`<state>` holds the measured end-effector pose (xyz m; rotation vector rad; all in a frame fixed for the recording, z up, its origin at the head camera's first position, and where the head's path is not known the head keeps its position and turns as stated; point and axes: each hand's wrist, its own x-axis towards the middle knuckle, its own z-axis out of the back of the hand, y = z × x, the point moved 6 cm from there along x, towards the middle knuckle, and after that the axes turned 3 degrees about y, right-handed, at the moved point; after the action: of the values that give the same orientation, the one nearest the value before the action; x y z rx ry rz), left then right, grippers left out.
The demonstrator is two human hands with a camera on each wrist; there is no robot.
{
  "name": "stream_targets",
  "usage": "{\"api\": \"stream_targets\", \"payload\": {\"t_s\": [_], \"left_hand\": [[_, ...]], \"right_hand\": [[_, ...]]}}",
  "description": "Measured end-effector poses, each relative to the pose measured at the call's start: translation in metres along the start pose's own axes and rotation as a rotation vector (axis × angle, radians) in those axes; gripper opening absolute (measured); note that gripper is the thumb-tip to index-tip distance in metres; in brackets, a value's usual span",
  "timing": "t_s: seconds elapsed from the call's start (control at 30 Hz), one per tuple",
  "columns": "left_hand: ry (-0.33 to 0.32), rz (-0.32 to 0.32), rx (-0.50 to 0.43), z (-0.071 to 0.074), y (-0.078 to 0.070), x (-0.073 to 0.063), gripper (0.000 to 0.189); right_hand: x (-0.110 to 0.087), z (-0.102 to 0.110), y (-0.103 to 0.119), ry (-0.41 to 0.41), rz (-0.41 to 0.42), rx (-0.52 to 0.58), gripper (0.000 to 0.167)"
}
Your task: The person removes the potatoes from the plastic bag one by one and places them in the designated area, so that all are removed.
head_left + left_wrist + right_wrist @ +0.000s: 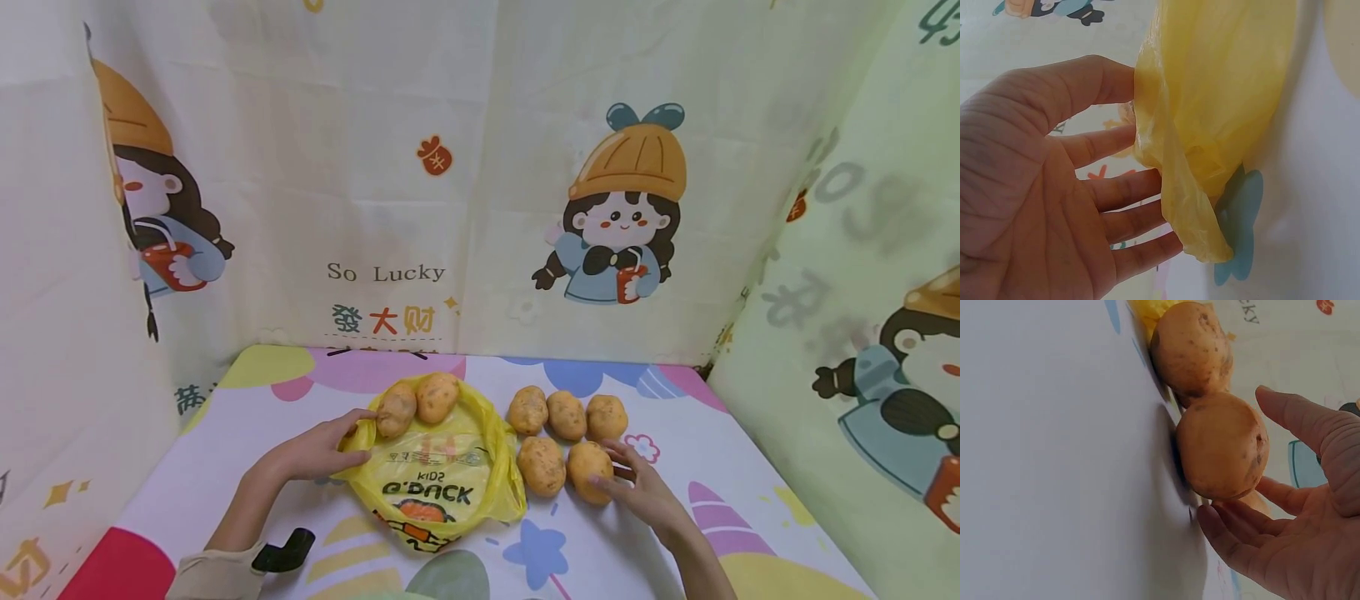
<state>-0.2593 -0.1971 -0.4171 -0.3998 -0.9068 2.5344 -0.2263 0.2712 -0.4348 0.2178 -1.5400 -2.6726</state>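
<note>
A yellow plastic bag (442, 446) lies spread on the table, its rim standing in a loose ring with printing inside. Two potatoes (396, 410) sit within the rim at its back left. My left hand (321, 450) holds the bag's left edge loosely between thumb and fingers; in the left wrist view the bag's film (1210, 112) covers the fingertips. To the right of the bag, my right hand (643, 492) is spread around the nearest right potato (590, 472). In the right wrist view the thumb stands off that potato (1222, 447), while the fingertips are right below it.
Another potato (542, 467) lies in the front row, between the bag and my right hand. Three more, including a middle one (566, 415), line up behind. A printed cloth (615, 542) covers the table, and printed curtains (480, 183) enclose the back and sides.
</note>
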Motion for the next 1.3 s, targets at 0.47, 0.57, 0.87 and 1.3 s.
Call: {"api": "stream_targets", "payload": {"t_s": [0.47,0.57,0.87,1.3], "left_hand": [[-0.002,-0.003,-0.001,-0.001,-0.001,-0.001,0.063],[-0.001,-0.004,-0.004,-0.001,-0.001,-0.001,0.063],[0.0,-0.014,-0.006,-0.001,-0.001,0.0,0.064],[-0.003,-0.006,-0.006,-0.001,-0.002,0.0,0.064]], "right_hand": [[-0.01,0.002,0.028,-0.096,0.028,-0.098,0.08],[-0.013,-0.002,0.036,-0.104,0.058,-0.108,0.083],[-0.022,-0.019,0.066,-0.099,0.167,-0.13,0.077],[-0.021,-0.051,0.082,-0.038,0.216,-0.046,0.078]]}}
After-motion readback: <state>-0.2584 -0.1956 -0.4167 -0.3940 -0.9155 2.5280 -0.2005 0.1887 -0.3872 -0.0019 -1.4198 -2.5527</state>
